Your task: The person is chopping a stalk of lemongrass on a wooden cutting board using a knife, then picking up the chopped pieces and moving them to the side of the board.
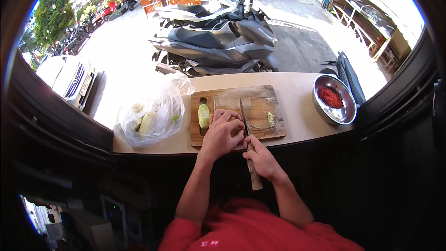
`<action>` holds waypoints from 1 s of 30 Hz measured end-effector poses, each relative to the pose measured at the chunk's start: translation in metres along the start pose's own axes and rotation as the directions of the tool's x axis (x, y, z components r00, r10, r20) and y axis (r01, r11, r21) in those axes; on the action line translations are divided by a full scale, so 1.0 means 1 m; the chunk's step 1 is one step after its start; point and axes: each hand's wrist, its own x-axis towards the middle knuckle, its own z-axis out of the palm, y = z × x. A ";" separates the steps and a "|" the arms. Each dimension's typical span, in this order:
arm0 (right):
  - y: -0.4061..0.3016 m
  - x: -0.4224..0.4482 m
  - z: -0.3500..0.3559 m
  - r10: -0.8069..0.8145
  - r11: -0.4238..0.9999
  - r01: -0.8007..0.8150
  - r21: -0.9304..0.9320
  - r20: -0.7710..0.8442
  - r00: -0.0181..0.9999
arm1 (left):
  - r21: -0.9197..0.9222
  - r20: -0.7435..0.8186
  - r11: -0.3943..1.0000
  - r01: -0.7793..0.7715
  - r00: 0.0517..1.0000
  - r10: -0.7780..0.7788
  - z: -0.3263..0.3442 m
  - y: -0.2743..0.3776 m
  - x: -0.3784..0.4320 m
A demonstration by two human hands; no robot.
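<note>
A wooden cutting board point(226, 98) lies on the counter before me. My right hand point(262, 158) grips the wooden handle of a kitchen knife point(243, 113), whose blade points away from me over the board. Just left of the blade, my left hand point(223, 134) rests on the board with curled fingers; what lies beneath them is mostly hidden. A pale green vegetable piece point(204, 115) sits at the board's left side, partly over the handle slot. Finely chopped pale bits point(270, 120) form a small pile on the right of the board, with a few crumbs nearer the blade.
A clear plastic bag point(163, 111) with pale vegetables stands on the counter's left. At the right end is a metal bowl point(316, 106) with a red chopped or ground mass and pale bits. Beyond the counter point(299, 87), motor scooters point(216, 47) are parked close by.
</note>
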 end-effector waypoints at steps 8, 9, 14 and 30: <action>-0.017 0.003 -0.006 0.076 0.989 -0.088 0.120 0.098 0.992 | -0.020 -0.007 1.000 0.020 1.000 -0.021 -0.002 -0.003 -0.001; -0.010 -0.001 -0.002 0.066 0.993 -0.072 0.090 0.066 0.996 | -0.017 -0.006 1.000 -0.004 1.000 0.004 -0.001 -0.004 -0.001; 0.002 -0.002 0.005 -0.004 1.000 0.004 0.002 0.014 1.000 | -0.034 -0.022 0.999 0.001 1.000 -0.002 -0.001 -0.004 -0.001; 0.004 0.000 0.009 -0.051 0.997 0.047 0.068 0.056 0.997 | -0.083 -0.179 0.997 0.008 0.984 -0.023 0.002 -0.007 0.001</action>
